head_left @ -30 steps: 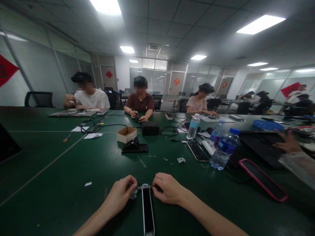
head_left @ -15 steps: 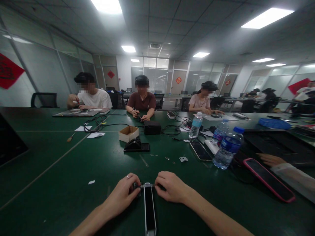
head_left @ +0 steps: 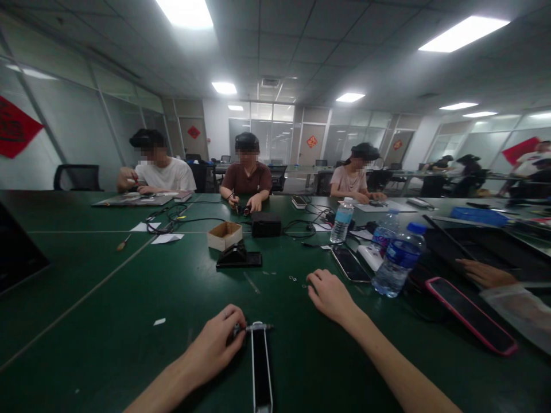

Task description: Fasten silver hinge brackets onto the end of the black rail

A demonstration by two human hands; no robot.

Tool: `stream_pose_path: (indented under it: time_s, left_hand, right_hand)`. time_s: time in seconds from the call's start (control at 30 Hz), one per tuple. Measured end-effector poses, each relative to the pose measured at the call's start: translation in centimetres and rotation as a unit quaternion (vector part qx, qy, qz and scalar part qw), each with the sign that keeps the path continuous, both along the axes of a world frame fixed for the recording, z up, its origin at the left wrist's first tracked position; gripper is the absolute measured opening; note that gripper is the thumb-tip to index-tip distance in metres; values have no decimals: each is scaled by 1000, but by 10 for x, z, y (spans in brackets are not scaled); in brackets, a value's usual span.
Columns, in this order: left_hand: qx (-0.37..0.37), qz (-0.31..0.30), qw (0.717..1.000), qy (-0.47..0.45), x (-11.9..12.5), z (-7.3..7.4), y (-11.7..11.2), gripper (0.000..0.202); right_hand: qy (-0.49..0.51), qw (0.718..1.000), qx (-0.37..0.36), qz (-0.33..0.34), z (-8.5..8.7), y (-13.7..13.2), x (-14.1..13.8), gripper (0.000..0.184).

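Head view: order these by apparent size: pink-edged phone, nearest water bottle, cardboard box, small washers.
Pink-edged phone, water bottle, cardboard box, washers. Phone and bottle sit nearer the camera, so their lead over the box is unsure.

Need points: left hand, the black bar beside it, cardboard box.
Left hand (head_left: pixel 212 347): head view, back of the hand.
Black bar (head_left: pixel 261 367): head view, black top face.
Cardboard box (head_left: pixel 224 243): head view, front wall.

Black-topped aluminium rail (head_left: pixel 260 367) lying flat, short metal rod (head_left: pixel 260 327) across far end
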State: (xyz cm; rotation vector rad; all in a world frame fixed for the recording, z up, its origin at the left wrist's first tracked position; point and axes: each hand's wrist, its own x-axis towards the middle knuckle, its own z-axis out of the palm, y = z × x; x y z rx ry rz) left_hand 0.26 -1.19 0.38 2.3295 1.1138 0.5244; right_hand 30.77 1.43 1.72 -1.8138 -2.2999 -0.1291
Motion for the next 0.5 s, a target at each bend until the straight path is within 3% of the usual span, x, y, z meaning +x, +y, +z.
stream_pose_path:
  time_s: [0.17,0.5]
  left_hand:
    - [10,-1,1000,8,-1,0,-1,13]
    - [32,15,998,54,-1,2,-1,18]
  right_hand:
    - [-38,996,-35,-76,-5,8,23,26]
    - [-21,995,-45,-85,-8,10,29,19]
